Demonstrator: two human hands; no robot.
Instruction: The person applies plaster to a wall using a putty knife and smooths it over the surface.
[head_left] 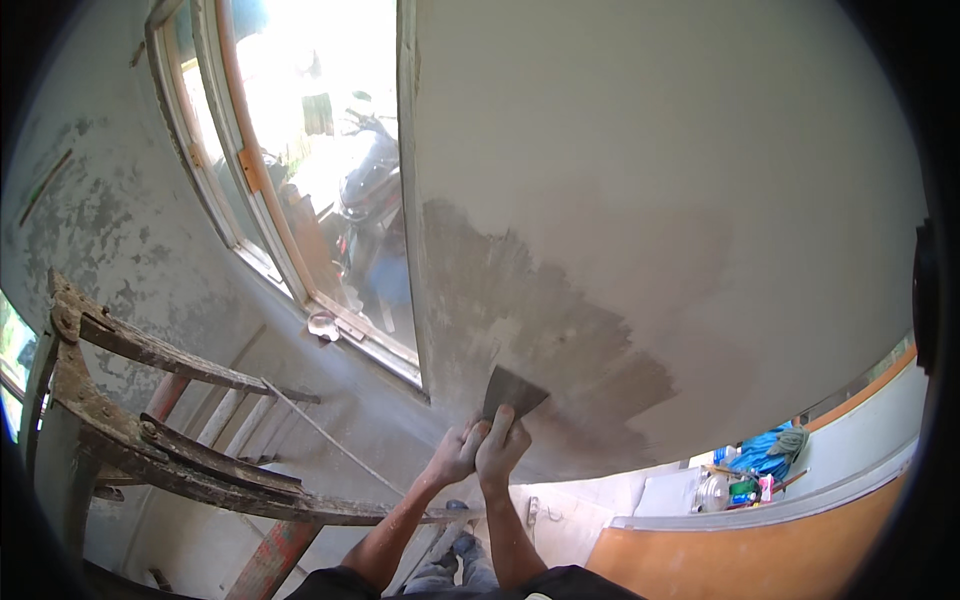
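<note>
A wide-bladed putty knife (514,388) is against the lower part of the wall (600,240), its dark blade angled up and to the right. My right hand (502,448) is closed round its handle, the thumb pressed against the base of the blade. My left hand (457,452) is closed right beside it and also grips the handle, which the fingers hide. Around and above the blade spreads a rough, darker grey patch (560,320) on the wall. Pale dust coats both hands.
A window (330,150) stands left of the patch, with a small pale object (323,326) on its sill. A worn stepladder (190,450) fills the lower left. At lower right, a blue plastic bag (765,450) and several containers lie beyond an orange panel (740,555).
</note>
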